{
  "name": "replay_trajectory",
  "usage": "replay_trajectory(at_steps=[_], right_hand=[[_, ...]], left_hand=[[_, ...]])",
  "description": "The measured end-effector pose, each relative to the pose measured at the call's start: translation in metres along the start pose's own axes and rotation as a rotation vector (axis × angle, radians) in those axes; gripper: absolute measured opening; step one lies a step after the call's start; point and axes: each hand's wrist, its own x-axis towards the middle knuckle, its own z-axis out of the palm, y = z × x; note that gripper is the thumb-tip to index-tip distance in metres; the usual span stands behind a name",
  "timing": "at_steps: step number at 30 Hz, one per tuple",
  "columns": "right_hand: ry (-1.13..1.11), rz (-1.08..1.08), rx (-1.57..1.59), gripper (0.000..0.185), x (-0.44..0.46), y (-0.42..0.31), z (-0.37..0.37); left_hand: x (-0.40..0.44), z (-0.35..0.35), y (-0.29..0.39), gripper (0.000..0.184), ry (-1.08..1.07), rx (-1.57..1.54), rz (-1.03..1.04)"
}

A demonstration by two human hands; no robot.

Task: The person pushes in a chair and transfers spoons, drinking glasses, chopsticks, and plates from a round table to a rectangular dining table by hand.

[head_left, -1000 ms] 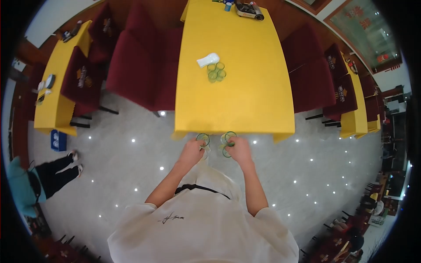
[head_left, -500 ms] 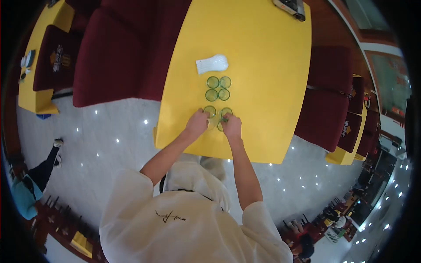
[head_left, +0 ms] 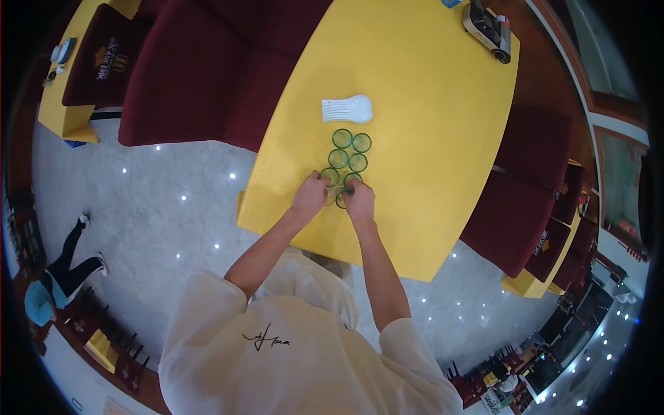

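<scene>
Head view: close-set glasses (head_left: 338,158) are inviting a knock

At the centre, the left glass (head_left: 330,177) is being pinched near its rim by the left hand (head_left: 309,194), while the right hand (head_left: 360,200) is gripping the right glass (head_left: 353,180). A lower glass (head_left: 341,200) is showing beside the right hand; from where I'm standing, I can't tell whether it's being held too. Both pairs of fingers are crowding the narrow gap, so a loosening knuckle could be tipping a neighbour. Just beyond, four more glasses are standing in two rows; too firm a forward push could be chipping rims, or driving them into the white spoon stack (head_left: 348,109). All this is sitting toward the person's end of the yellow table (head_left: 415,173). The portable stove (head_left: 487,31) is resting well apart, hardly a worry.
</scene>
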Motion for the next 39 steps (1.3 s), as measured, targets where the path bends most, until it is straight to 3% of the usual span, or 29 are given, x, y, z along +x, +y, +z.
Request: replay_trajectory(at_steps=[8,13,17,20,23,26,30,34,37,39], right_hand=[[0.000,0.012,-0.002,0.030,-0.008,0.000,-0.002],[-0.055,0.022,-0.077,0.049,-0.016,-0.004,-0.006],[-0.078,0.001,-0.121,0.059,-0.039,-0.010,-0.018],[0.063,-0.009,-0.123,0.057,-0.066,-0.016,-0.033],[0.217,0.074,0.028,0.049,-0.103,0.000,-0.029],[0.290,0.154,0.207,0.037,-0.149,0.026,-0.027],[0.366,0.288,0.246,0.020,-0.235,0.059,0.006],[0.424,0.465,0.343,0.018,-0.341,0.113,0.100],[0.486,0.826,0.415,0.023,-0.436,0.146,0.183],[0.558,1.076,0.561,0.026,-0.513,0.143,0.262]], left_hand=[[-0.003,0.008,-0.001,0.033,0.019,-0.063,0.046],[-0.017,-0.004,0.002,0.034,0.073,-0.153,0.055],[-0.032,-0.027,-0.001,0.027,0.159,-0.194,0.226],[-0.036,-0.035,-0.013,0.021,0.240,-0.224,0.291],[-0.050,-0.051,-0.012,0.015,0.164,-0.274,0.272],[-0.052,-0.052,0.009,0.011,0.126,-0.250,0.548],[-0.079,-0.030,0.070,0.006,-0.230,-0.271,0.660],[-0.137,0.023,0.130,0.007,-0.523,-0.089,0.882],[-0.192,0.086,0.167,0.010,-0.817,0.179,1.012],[-0.225,0.143,0.159,0.016,-1.032,0.532,1.086]])
